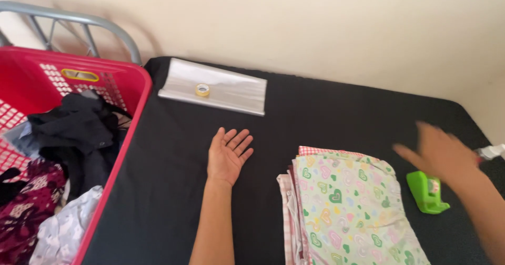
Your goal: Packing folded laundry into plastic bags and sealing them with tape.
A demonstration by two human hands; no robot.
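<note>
My left hand (229, 156) lies palm-up, fingers spread and empty, on the black bed sheet (173, 191), the folded heart-patterned pastel cloth stack (347, 207) to its right. My right hand (439, 152) blurs, spread open, above the green tape dispenser (427, 191). I judge the folding is paused; reaching next needs a steady approach.

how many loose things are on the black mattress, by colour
green: 1, tape dispenser
yellow: 1, tape roll
silver: 1, folded sheet
pastel patterned: 1, stack of folded cloth
total: 4

Laundry basket (131, 94) left of bed (173, 181), tape roll (202, 90) on flat sheet (231, 91) at back, left hand (227, 157) flat mid-bed, folded cloth stack (347, 207) right of it, tape dispenser (426, 191) further right under right hand (439, 152).
</note>
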